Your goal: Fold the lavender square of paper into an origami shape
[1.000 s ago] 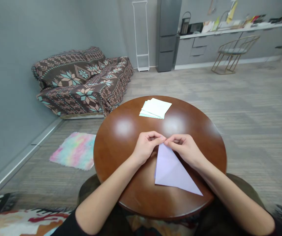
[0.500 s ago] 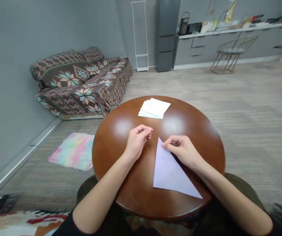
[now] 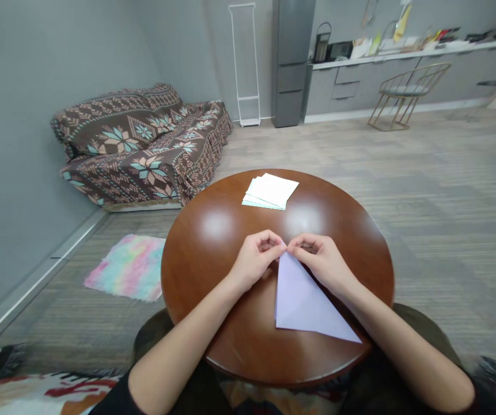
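A folded sheet of lilac paper [image 3: 308,305] lies on the round brown table [image 3: 204,265], its narrow corner pointing away from me. My left hand [image 3: 260,257] pinches that far corner from the left, thumb against fingers. From the right, my right hand [image 3: 317,256] pinches the same corner, its fingertips almost touching those of the left. The tip of the corner is partly hidden by the fingers. Along the left side of the paper a second layer shows as a thin edge.
A fanned stack of pale paper sheets [image 3: 271,191] lies at the far side of the table. Beyond are a sofa under a patterned cover [image 3: 144,144], a pastel fluffy rug [image 3: 127,268], a gold-framed chair [image 3: 403,92] and a kitchen counter [image 3: 373,60].
My left hand has moved right and taken hold of the lilac paper's far corner. My right hand stays at that corner. The paper has shifted slightly to the right.
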`<state>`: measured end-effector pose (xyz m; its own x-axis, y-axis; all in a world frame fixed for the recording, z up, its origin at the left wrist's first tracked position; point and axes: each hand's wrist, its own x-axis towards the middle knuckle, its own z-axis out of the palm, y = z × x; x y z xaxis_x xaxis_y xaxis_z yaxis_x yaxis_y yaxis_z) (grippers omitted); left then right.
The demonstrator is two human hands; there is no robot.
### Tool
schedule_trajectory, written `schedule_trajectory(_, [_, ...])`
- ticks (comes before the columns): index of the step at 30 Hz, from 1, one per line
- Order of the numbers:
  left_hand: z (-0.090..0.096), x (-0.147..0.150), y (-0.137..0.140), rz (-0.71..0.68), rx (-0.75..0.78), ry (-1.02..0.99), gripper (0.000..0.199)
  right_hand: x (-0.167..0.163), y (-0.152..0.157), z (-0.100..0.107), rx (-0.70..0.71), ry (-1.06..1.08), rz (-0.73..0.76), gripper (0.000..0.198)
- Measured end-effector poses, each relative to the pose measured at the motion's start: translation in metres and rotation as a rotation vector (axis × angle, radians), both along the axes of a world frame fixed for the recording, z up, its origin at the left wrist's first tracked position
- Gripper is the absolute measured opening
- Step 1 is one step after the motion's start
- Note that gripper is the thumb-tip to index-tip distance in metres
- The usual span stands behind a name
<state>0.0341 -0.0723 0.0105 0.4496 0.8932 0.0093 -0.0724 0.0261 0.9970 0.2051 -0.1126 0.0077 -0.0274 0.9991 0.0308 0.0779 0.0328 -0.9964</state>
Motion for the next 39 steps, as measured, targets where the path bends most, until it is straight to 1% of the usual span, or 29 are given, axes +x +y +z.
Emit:
schedule_trajectory(12, [0.000,0.003,-0.003,0.045,0.026,0.002,0.022,-0.002,0.000,-0.001,-0.006,-0.016,0.023,0.009])
schedule_trajectory(19, [-0.007,-0.001,0.006,0.185,-0.035,-0.120,0.021,0.000,0.000,-0.003,0.012,-0.060,0.026,0.008])
schedule_trajectory(21, [-0.007,-0.003,0.007,0.164,-0.049,-0.112,0.020,0.000,0.000,-0.004,0.015,-0.067,0.025,0.008])
schedule_trajectory(23, [-0.006,-0.003,0.006,0.107,-0.061,-0.081,0.019,0.000,0.000,-0.005,0.025,-0.072,0.022,0.008])
schedule_trajectory(25, [-0.005,-0.002,0.003,0.063,-0.104,-0.075,0.018,0.000,0.000,-0.006,0.033,-0.074,0.020,0.008])
schedule_trajectory(29, [-0.003,0.004,-0.004,0.063,-0.279,-0.199,0.022,-0.002,-0.001,-0.005,0.065,-0.086,0.000,0.007])
schedule_trajectory(31, [-0.002,0.005,-0.005,0.068,-0.333,-0.263,0.025,-0.003,-0.002,-0.004,0.082,-0.094,-0.011,0.007])
schedule_trajectory(35, [0.001,0.002,0.002,0.110,-0.392,-0.374,0.024,-0.004,-0.003,-0.004,0.074,-0.100,0.003,0.008])
schedule_trajectory(39, [0.002,-0.007,0.016,0.220,-0.382,-0.514,0.022,-0.005,-0.004,-0.005,0.051,-0.093,0.028,0.007])
